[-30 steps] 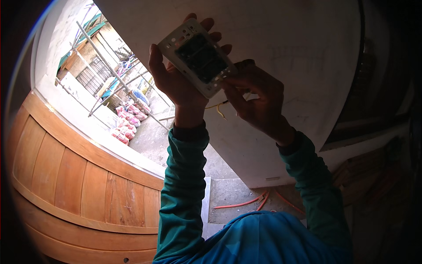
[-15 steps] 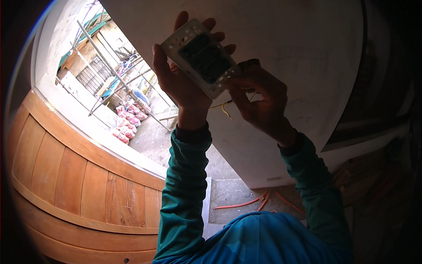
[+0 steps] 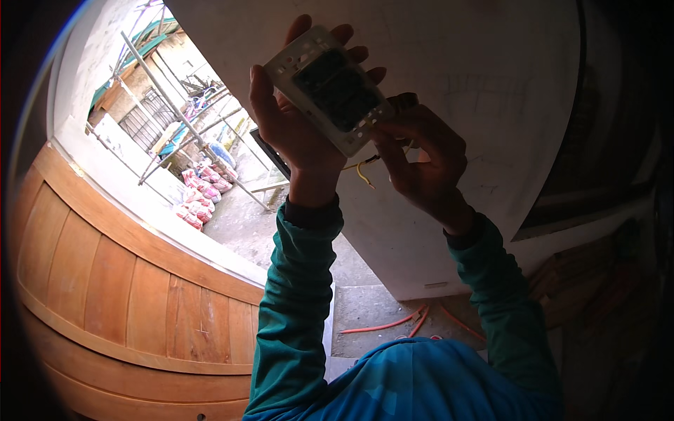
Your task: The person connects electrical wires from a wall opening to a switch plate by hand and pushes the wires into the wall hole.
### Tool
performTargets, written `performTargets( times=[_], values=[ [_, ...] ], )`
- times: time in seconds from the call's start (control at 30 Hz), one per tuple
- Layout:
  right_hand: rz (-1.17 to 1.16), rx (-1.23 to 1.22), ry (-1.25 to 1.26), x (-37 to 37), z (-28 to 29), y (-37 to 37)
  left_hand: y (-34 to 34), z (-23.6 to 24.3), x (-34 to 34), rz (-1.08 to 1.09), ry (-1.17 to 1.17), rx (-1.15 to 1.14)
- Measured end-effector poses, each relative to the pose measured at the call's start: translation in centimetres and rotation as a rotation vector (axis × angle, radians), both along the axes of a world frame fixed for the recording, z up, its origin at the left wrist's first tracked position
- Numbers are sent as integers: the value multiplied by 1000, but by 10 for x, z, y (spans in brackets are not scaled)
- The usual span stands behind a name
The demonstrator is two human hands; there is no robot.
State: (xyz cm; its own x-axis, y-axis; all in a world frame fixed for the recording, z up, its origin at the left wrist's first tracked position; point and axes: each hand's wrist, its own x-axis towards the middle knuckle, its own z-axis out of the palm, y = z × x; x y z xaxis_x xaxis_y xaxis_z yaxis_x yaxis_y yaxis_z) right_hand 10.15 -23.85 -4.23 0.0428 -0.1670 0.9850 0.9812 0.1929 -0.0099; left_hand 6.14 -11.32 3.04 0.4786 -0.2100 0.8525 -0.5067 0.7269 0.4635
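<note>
an electrical wall plate (image 3: 309, 112), pale-rimmed with a dark, sectioned middle, sits at the upper centre of the frame, tilted so its long side slopes down to the right. the left hand (image 3: 298, 130) grips it from below and behind: the thumb stands along the left edge, and the fingertips show past the right edge. the right hand (image 3: 432, 158) is at the plate's lower right end, thumb and bent forefinger brought together against it; it is too dark to tell whether they pinch the rim or some small part on it. a dark curved piece (image 3: 404, 102) shows just above the right forefinger, its kind unclear. a yellow wire (image 3: 364, 175) with a bent end hangs below the plate, between the two wrists, in front of the pale wall (image 3: 414, 238).

the step in hand looks like fine fingertip work at one end of the plate, the left hand serving as the holder. as a judgement, the next move calls for a steady left grip and a small, careful action of the right fingertips, with the loose wire kept clear of them.

a panelled wooden door (image 3: 147, 302) fills the lower left, red-and-white sacks (image 3: 200, 203) lie outside at the left, and orange tubing (image 3: 379, 328) rests on the floor at the lower centre.
</note>
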Motion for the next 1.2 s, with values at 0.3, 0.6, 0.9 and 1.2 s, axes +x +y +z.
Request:
performTargets(
  times=[0.3,0.6,0.9,1.2],
  values=[
    [-41,-42,-6,-4,1,-2,9,-2,3,-35,-7,19],
    [-60,-33,-48,0,0,-2,8,-2,3,-29,-4,15],
    [-53,-35,-45,0,0,-4,7,-2,3,-39,-7,23],
    [-75,-16,-40,-2,0,-1,8,-2,4,-39,-25,27]
  ],
)
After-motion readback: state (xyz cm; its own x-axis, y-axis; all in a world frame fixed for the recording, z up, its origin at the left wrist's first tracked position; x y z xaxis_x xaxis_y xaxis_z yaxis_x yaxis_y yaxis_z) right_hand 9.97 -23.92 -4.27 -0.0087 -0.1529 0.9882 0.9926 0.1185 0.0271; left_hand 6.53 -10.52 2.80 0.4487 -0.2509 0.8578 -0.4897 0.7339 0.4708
